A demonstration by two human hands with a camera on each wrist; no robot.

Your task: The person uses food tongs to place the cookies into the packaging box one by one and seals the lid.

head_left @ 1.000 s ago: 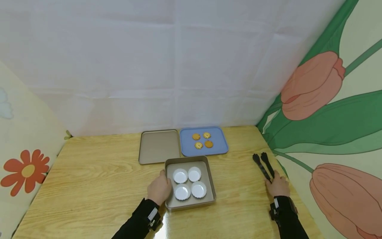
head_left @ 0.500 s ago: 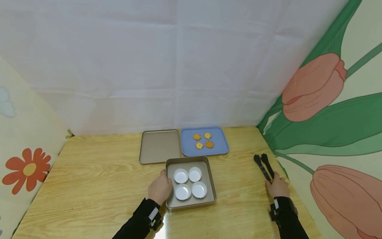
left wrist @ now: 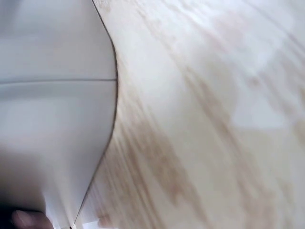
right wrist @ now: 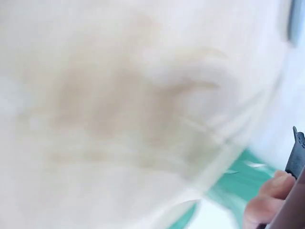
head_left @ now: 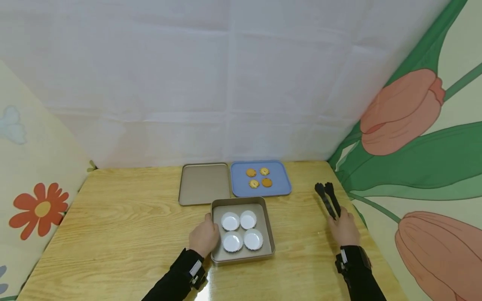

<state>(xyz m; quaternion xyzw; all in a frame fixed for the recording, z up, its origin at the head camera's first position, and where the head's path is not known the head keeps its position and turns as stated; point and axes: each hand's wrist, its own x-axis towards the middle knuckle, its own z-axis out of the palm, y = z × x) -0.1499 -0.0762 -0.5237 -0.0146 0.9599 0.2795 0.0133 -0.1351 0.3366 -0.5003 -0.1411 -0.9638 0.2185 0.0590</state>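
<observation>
Black tongs are gripped in my right hand at the table's right side, their two arms apart and pointing away from me. At the right wrist view's edge, curled fingers hold the tongs, mostly cut off. My left hand holds the left wall of a square metal baking pan, thumb at the rim. Several white fluted cups stand inside the pan. In the left wrist view the pan's outer wall fills the left side, with a fingertip below.
Behind the pan, a blue tray bears several cookies. Left of it lies a flat metal tray. A white sheet hangs along the wooden table's back edge. Flower-patterned panels flank the table on both sides.
My right hand has moved a little left and away from me, carrying the tongs with it. The left hand keeps its grip on the pan. The head view has shifted slightly.
</observation>
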